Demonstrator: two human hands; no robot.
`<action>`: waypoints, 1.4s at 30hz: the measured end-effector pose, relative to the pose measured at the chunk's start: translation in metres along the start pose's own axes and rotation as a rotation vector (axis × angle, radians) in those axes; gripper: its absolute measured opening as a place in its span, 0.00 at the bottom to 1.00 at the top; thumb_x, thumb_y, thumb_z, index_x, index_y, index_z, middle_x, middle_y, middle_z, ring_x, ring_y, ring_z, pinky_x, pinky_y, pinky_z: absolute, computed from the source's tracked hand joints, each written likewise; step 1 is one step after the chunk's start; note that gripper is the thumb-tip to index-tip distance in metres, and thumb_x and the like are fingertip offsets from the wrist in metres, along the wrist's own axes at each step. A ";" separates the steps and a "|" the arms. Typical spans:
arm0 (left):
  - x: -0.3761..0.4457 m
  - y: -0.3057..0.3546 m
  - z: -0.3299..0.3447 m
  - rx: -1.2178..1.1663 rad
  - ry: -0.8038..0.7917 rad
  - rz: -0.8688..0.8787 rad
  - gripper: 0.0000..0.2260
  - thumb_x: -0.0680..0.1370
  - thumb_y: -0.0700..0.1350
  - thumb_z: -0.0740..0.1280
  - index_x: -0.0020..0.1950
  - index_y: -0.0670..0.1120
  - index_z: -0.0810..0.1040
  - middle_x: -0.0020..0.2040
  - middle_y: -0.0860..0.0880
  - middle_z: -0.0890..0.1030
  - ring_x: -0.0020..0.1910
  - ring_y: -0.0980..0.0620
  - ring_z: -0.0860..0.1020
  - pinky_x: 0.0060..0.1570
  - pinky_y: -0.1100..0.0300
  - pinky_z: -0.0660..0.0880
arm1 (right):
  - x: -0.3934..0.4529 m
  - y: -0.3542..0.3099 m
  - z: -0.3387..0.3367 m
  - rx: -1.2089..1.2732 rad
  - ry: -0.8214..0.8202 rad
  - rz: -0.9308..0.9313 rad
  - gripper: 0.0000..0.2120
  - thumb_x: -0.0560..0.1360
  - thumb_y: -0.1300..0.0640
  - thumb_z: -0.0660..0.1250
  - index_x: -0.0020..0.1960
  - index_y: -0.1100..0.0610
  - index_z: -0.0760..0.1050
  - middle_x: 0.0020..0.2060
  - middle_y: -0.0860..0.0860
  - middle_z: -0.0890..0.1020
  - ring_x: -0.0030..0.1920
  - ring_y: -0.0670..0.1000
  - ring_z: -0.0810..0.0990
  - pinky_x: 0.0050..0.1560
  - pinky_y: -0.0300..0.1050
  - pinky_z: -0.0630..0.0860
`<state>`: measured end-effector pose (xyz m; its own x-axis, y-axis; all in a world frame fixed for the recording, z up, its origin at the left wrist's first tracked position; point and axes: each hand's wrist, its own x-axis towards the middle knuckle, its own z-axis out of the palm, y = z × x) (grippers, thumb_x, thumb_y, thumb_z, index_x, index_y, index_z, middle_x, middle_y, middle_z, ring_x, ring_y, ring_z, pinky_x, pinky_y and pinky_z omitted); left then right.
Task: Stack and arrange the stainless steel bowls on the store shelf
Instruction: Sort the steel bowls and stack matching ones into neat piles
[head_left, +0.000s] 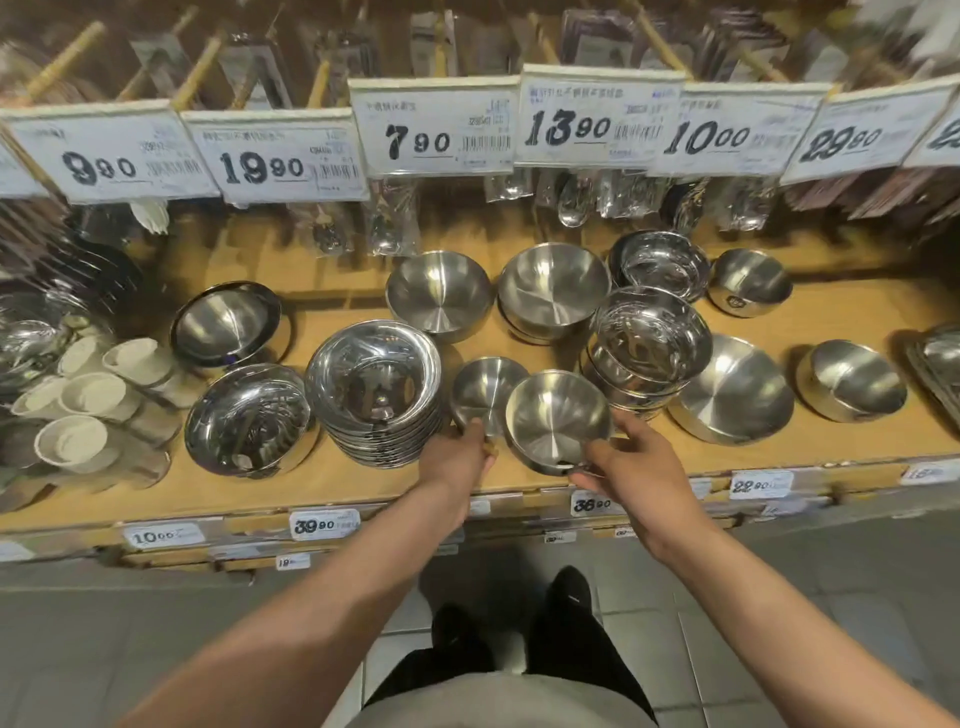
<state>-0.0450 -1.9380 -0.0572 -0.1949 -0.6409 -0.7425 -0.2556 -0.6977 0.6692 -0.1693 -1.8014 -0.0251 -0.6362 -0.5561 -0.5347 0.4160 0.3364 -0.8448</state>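
The wooden store shelf (332, 483) spans the whole view, its front edge lined with small price labels (324, 524), and above it a row of large white price tags (434, 130) hangs in front of bagged spoons and utensils (571, 200). On the shelf, going by size: a wide brushed bowl (732, 389) sits at about 3 o'clock from the centre, a tall stack of polished bowls (374, 384) at 9 o'clock, and a second polished stack (649, 343) at 2 o'clock, crowding close against the bowl in the right hand. Two deep brushed bowls (439, 293) and (553, 286) stand at 12 o'clock, a mirror-finish bowl (249, 418) lies tilted at 8 o'clock, and white cups (78, 395) lie on their sides at the far 9 o'clock edge. All bowls that show their insides hold nothing. The right hand (634, 457) grips the near rim of a small steel bowl (556, 418), tipped toward the camera at 6 o'clock. The left hand (467, 447) curls its fingers on the near edge of another small bowl (483, 389), which sits just behind and partly hidden by the first. Below the shelf lie grey floor tiles (779, 597) and the person's black shoes (569, 587).
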 end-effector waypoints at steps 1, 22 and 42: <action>0.003 0.000 0.002 0.016 0.016 -0.002 0.11 0.83 0.47 0.66 0.46 0.42 0.80 0.45 0.44 0.85 0.51 0.45 0.86 0.62 0.50 0.80 | 0.000 0.001 -0.002 -0.008 -0.002 -0.003 0.20 0.78 0.67 0.68 0.67 0.51 0.76 0.52 0.57 0.85 0.49 0.52 0.87 0.44 0.41 0.84; 0.002 -0.015 -0.026 0.301 -0.132 0.120 0.09 0.80 0.42 0.66 0.42 0.49 0.83 0.38 0.45 0.83 0.46 0.46 0.82 0.67 0.40 0.75 | 0.014 0.001 0.025 -0.007 0.030 0.005 0.14 0.77 0.64 0.71 0.62 0.56 0.76 0.53 0.56 0.84 0.54 0.55 0.85 0.47 0.45 0.85; -0.015 0.001 -0.012 0.435 -0.029 0.406 0.08 0.83 0.45 0.64 0.62 0.48 0.78 0.55 0.49 0.85 0.56 0.47 0.83 0.63 0.46 0.77 | 0.036 -0.009 0.044 -0.669 0.075 -0.178 0.11 0.80 0.54 0.64 0.52 0.58 0.83 0.43 0.55 0.85 0.44 0.54 0.81 0.40 0.42 0.69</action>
<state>-0.0310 -1.9332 -0.0452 -0.3825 -0.8158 -0.4337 -0.5187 -0.1989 0.8315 -0.1671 -1.8581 -0.0364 -0.7106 -0.6006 -0.3666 -0.1734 0.6544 -0.7360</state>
